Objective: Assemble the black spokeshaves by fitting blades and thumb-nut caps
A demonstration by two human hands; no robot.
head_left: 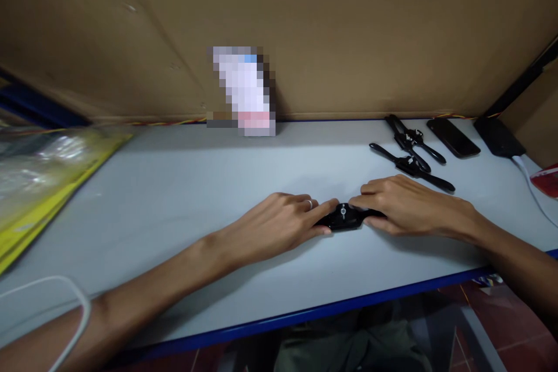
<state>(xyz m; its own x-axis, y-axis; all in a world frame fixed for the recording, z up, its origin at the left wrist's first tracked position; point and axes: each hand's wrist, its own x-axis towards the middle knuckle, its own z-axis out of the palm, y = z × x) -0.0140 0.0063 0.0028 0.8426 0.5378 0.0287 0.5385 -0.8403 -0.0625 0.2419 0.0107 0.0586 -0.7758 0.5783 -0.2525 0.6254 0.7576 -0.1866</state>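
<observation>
A black spokeshave (345, 218) lies across the front middle of the white tabletop, its centre body and a small silvery screw showing between my hands. My left hand (293, 216) grips its left handle, with the forefinger and thumb reaching the body; a ring is on one finger. Around the right handle my right hand (390, 206) is closed, hiding most of that handle. Beyond my right hand lies another black spokeshave (407, 166). Further back, more spokeshaves (410, 138) overlap each other.
At the back right are a dark phone (454, 138) and a black box (499, 136) with a white cable. A blurred-out upright object (244, 90) leans on the cardboard wall (331, 35). Clear plastic and yellow packaging (52, 197) lie left. A white cable (81, 308) crosses my left forearm.
</observation>
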